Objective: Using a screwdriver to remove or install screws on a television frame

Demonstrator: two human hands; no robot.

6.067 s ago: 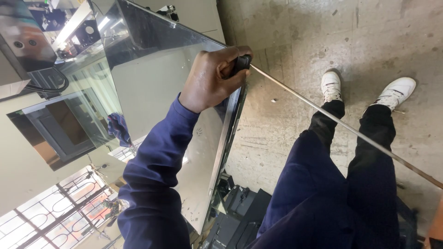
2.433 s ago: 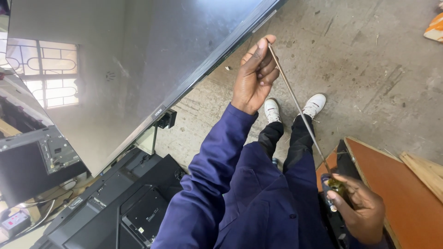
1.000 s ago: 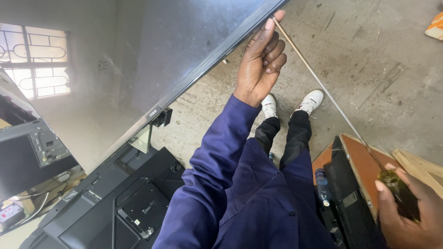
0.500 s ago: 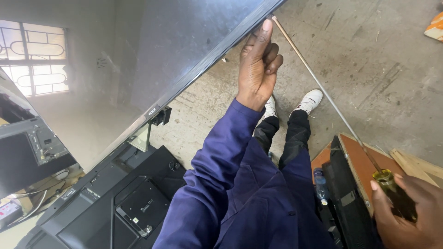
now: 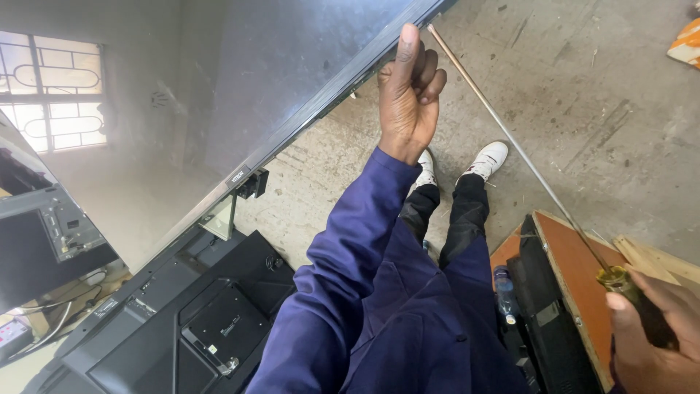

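Note:
My left hand (image 5: 408, 87) is raised to the lower edge of a large dark flat screen (image 5: 240, 95). Its thumb points up against the bezel and its fingers are curled in with nothing in them. My right hand (image 5: 656, 343), at the bottom right, grips the amber handle of a long screwdriver (image 5: 510, 138). The thin metal shaft runs up and left, and its tip ends just right of my left fingers, near the screen's edge. The shaft passes beside the fingers without being held by them.
A black back cover with a circuit bay (image 5: 197, 321) lies on the floor at lower left. An orange-brown board (image 5: 576, 270) with a dark panel and a small bottle (image 5: 504, 292) is at lower right. My legs and white shoes (image 5: 490, 157) stand on the concrete floor (image 5: 598, 87).
My left hand went from pinching the shaft to open fingers, then curled with the thumb on the bezel. My right hand came in at bottom right with the screwdriver handle.

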